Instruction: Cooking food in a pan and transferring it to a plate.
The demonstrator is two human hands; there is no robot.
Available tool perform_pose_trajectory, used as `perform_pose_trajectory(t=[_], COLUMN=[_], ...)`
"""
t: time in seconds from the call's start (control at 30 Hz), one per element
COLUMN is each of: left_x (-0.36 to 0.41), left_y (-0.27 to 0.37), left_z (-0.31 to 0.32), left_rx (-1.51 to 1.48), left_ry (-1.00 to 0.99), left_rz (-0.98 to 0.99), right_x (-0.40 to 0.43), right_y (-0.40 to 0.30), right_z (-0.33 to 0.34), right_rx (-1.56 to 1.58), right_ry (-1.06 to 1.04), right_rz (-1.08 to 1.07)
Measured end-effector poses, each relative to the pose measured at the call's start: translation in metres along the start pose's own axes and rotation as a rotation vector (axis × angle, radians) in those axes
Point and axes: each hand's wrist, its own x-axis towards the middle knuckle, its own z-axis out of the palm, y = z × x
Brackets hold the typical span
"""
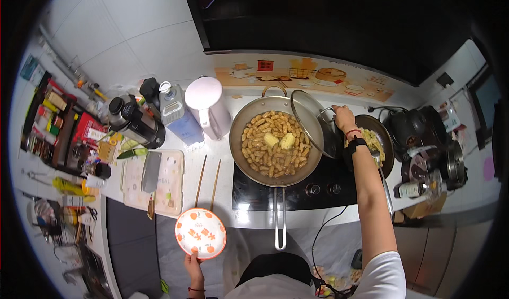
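My left hand (193,268) grips the near rim of a white plate (201,223) with an orange edge and orange fruit print, in front of the counter. My right hand (344,120) holds the handle of a glass lid (314,120), which is tilted over the right side of a large steel pan (236,147). In the pan lie many unshelled peanuts (262,161) in brown liquid, with two pieces of corn cob (287,141) in the middle. Behind my right wrist, a dark frying pan (387,140) holds yellowish food (372,142), partly hidden by my forearm.
A pair of chopsticks (215,181) lies on the counter. Left of them, a cleaver (152,171) rests on a cutting board (173,191). Behind stand a pale pitcher (210,108), a pump bottle (181,118) and a dark flask (137,124). The long pan handle (280,219) juts past the induction cooktop (254,197).
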Motion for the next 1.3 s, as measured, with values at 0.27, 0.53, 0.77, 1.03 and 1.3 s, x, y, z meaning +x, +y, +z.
perform_pose_trajectory(t=[0.27, 0.53, 0.77, 1.03, 1.3], left_x=[-0.110, -0.127, -0.121, -0.119, -0.128], left_y=[-0.034, -0.036, -0.031, -0.042, -0.048], left_z=[0.016, 0.010, 0.007, -0.003, -0.012], left_rx=[-0.105, -0.114, -0.121, -0.145, -0.179], left_ry=[0.173, 0.124, 0.072, 0.070, 0.132], left_rz=[-0.058, 0.032, 0.014, 0.017, 0.006], right_x=[0.014, -0.020, -0.053, -0.063, -0.056], right_y=[0.014, -0.009, -0.033, -0.107, -0.176], right_z=[0.012, -0.033, -0.062, -0.096, -0.074], right_rx=[0.024, 0.006, 0.040, -0.084, -0.264], right_ry=[-0.030, -0.077, 0.005, 0.143, 0.052], right_rz=[-0.209, -0.400, -0.487, -0.735, -0.827])
